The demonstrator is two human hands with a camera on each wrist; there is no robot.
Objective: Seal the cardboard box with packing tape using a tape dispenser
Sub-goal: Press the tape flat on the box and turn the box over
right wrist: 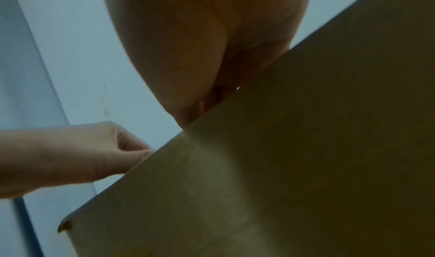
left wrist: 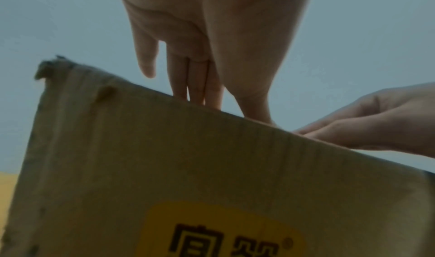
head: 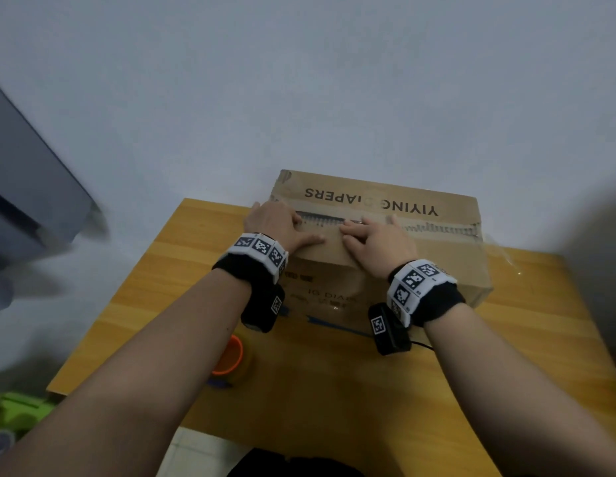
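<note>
A brown cardboard box [head: 385, 201] printed "YIYING DIAPERS" stands on a wooden table [head: 334, 390] against the wall. Its top flaps are folded down and meet at a ragged centre seam [head: 437, 229]. My left hand [head: 279, 223] presses on the near flap at the seam's left part, fingers reaching down onto the box top [left wrist: 200, 86]. My right hand [head: 375, 242] lies spread on the same flap just to the right, fingertips at the seam. The tape dispenser [head: 230, 356], with an orange core, lies on the table near the front left, partly hidden by my left forearm.
A pale wall rises directly behind the box. A grey cabinet-like object [head: 31, 187] hangs at the left. Something green [head: 17, 407] lies on the floor beyond the table's left edge. Loose clear tape [head: 502, 256] sticks out at the box's right corner.
</note>
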